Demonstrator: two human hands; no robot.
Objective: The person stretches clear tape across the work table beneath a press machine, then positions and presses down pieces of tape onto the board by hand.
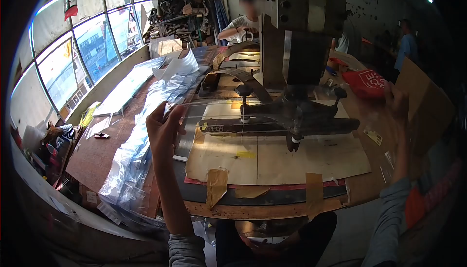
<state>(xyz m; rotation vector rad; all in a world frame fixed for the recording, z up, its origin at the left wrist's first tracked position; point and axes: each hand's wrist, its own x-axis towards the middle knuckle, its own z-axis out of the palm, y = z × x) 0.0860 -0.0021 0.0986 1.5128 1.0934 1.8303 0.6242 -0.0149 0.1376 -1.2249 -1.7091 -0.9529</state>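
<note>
My left hand (165, 123) is raised at the left of the press, thumb and fingers pinched on the edge of a clear plastic sheet (194, 110). Faint glossy streaks of this sheet run right, across the front of the black clamp arm (277, 123). Over at the far right, my right hand (398, 104) is up at a similar height, fingers curled closed at the sheet's other side; that edge is hard to see in the dim light. Below the sheet lies a pale board (277, 162) with a centre line, taped along its front edge.
The metal press column (304, 38) stands in the middle. Clear plastic sheets (131, 155) are piled on the left of the table (92, 160). A red bag (365, 83) and a cardboard panel (423, 89) are at the right. A person (243, 26) works behind the press.
</note>
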